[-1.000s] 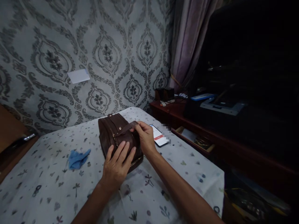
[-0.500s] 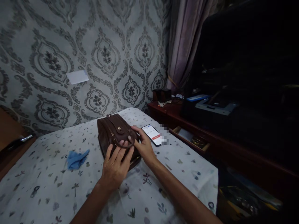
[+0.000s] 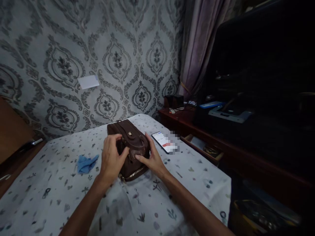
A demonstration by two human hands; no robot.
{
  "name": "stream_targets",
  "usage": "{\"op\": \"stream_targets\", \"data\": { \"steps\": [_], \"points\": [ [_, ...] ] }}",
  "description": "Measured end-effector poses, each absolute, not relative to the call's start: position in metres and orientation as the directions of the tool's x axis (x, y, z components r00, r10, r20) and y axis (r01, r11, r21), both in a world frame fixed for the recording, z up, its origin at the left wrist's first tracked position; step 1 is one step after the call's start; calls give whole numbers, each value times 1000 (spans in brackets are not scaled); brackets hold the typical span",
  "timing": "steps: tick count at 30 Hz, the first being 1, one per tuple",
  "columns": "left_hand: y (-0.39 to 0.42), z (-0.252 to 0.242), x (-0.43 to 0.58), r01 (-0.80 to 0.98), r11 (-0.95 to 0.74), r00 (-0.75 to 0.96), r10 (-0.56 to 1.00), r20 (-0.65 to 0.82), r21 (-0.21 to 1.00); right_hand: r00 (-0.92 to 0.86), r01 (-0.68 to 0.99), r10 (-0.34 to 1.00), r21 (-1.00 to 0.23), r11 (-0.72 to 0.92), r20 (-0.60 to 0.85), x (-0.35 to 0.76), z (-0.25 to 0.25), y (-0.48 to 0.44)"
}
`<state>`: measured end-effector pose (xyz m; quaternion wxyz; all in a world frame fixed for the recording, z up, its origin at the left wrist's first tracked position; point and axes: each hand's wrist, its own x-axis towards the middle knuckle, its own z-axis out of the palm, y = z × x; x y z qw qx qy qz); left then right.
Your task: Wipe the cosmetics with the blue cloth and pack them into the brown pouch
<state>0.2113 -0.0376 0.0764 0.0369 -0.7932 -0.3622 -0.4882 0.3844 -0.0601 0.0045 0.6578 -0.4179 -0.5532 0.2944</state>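
Observation:
A brown leather handbag (image 3: 130,164) lies on its side on the patterned sheet, its gold zip toward me. My left hand (image 3: 110,157) is at the bag's left edge, thumb and fingers apart in a curve over it. My right hand (image 3: 152,159) grips the right side, its thumb on the upper face and its fingers along the edge. A strap with a gold stud (image 3: 130,133) runs over the bag's far half. The handle lies against the upper face, partly hidden between my hands. Right of the bag lies a lit phone (image 3: 162,141).
A crumpled blue cloth (image 3: 86,164) lies on the patterned sheet (image 3: 118,209) left of the bag. To the right, a dark red desk (image 3: 177,119) has an open drawer (image 3: 199,147). The patterned wall (image 3: 110,65) stands behind, with a white card (image 3: 88,82) on it.
My left hand has moved from the bag's near part to its left edge, uncovering the zip. The handle, raised toward me before, now lies further back. The view has shifted slightly.

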Motion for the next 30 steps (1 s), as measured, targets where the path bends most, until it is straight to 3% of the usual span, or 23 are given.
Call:
{"op": "stream_targets", "data": {
  "steps": [4,10,16,30],
  "points": [
    [-29,90,210,592,-729,332,610,719,344,264,144,840,-880,452,474,374,4,-60],
    [-24,99,209,546,-689,272,684,676,477,367,287,800,-876,388,474,360,6,-57],
    [-24,100,209,440,-665,235,734,637,604,352,310,798,-866,393,488,363,6,-55],
    [-40,98,211,349,-650,223,757,614,675,336,321,778,-842,434,530,365,0,-53]
  ]
}}
